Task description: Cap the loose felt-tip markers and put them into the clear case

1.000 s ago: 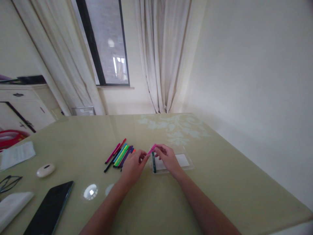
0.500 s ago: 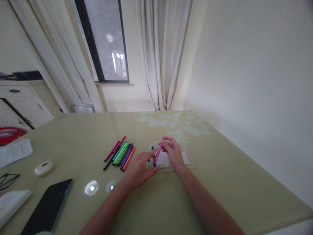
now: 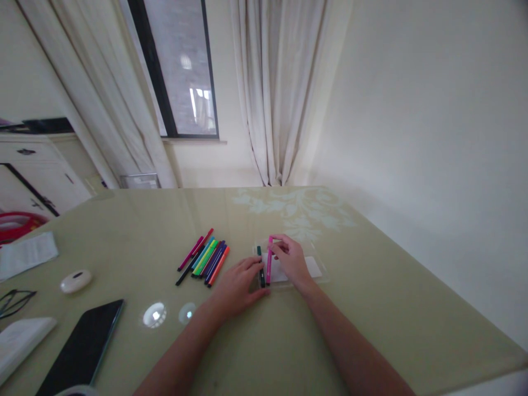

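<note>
A shallow clear case (image 3: 324,273) with a white sheet (image 3: 312,266) inside lies on the table. At its left side is a dark green marker (image 3: 262,273), almost upright in view. My right hand (image 3: 292,260) pinches a pink marker (image 3: 269,264) near its upper end, just right of the green one and nearly parallel to it. My left hand (image 3: 239,283) rests at the case's left edge, fingers apart, fingertips by the green marker. Left of my left hand lies a group of coloured markers (image 3: 205,259).
On the table's left are a black tablet or phone (image 3: 82,346), a white oval object (image 3: 76,281), glasses (image 3: 16,302), a white block-like item (image 3: 25,344) and a paper (image 3: 28,256). A wall (image 3: 433,137) stands along the right side.
The pink marker has gone from slanted to nearly upright in view and sits lower in the case, beside the green one. My left fingers have drawn back from it, uncovering more of the green marker.
</note>
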The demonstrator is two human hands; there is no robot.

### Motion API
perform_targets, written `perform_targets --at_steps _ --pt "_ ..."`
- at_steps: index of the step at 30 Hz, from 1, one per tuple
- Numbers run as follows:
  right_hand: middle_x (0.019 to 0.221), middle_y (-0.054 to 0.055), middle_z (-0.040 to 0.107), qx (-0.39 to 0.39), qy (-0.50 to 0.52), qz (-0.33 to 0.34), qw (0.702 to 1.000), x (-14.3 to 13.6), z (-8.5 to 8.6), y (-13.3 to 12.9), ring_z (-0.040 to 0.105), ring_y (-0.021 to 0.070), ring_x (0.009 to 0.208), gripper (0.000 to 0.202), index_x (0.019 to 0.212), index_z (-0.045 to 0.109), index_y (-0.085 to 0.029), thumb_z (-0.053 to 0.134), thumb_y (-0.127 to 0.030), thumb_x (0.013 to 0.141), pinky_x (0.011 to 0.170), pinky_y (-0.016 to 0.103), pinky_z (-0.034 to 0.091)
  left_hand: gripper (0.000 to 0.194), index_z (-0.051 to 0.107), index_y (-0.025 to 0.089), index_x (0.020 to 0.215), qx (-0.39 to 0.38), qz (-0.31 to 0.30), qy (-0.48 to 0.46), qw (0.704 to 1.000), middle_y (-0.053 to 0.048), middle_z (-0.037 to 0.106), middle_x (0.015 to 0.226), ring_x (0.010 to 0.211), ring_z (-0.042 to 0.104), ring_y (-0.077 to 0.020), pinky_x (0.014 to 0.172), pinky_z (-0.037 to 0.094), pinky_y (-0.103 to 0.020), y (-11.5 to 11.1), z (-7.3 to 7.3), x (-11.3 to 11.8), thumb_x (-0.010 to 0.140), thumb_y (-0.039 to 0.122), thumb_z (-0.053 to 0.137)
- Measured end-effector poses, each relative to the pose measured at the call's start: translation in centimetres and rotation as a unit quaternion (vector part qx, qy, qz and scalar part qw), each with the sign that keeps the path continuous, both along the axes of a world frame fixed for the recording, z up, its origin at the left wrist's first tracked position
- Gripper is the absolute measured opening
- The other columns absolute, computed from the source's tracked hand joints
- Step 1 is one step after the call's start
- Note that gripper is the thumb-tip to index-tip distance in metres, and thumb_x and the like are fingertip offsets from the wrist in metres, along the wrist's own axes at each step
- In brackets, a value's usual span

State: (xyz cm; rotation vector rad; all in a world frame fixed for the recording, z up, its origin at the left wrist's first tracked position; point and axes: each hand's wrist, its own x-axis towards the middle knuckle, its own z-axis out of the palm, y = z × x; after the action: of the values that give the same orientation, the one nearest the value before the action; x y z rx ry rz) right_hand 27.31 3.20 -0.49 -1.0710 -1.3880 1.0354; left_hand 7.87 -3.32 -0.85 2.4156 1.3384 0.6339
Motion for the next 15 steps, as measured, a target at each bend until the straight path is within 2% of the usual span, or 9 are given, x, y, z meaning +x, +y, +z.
perform_targets --at_steps 7,12,15 --pt "0.087 0.006 0.078 0.028 -0.086 0.012 0.996 0.13 -0.96 0.15 0.074 0.0219 0.078 0.032 0.114 0.072 -0.020 0.070 -0.032 0.084 0.073 0.034 0.059 0.070 0.045 0.024 0.151 0.016 -0.001 0.021 1.000 -0.011 0.059 0.147 0.135 0.055 -0.0298 0.115 0.045 -0.047 -0.38 0.77 0.40 0.089 0.042 0.072" --pt "0.094 0.007 0.079 0.047 -0.168 0.013 0.985 0.23 -0.93 -0.05 0.074 0.0223 0.083 0.029 0.116 0.073 -0.020 0.067 -0.023 0.088 0.078 0.034 0.058 0.064 0.049 0.027 0.149 0.038 -0.013 0.051 0.998 -0.010 0.058 0.149 0.134 0.055 -0.0311 0.115 0.044 -0.050 -0.36 0.73 0.44 0.091 0.042 0.070" --pt "0.093 0.008 0.079 0.072 -0.239 0.032 0.968 0.25 -0.75 -0.18 0.072 0.0214 0.079 0.022 0.110 0.077 -0.019 0.067 -0.020 0.089 0.078 0.032 0.057 0.060 0.052 0.027 0.147 0.046 -0.014 0.057 0.997 -0.010 0.057 0.150 0.134 0.055 -0.0311 0.113 0.045 -0.050 -0.41 0.60 0.41 0.091 0.041 0.069"
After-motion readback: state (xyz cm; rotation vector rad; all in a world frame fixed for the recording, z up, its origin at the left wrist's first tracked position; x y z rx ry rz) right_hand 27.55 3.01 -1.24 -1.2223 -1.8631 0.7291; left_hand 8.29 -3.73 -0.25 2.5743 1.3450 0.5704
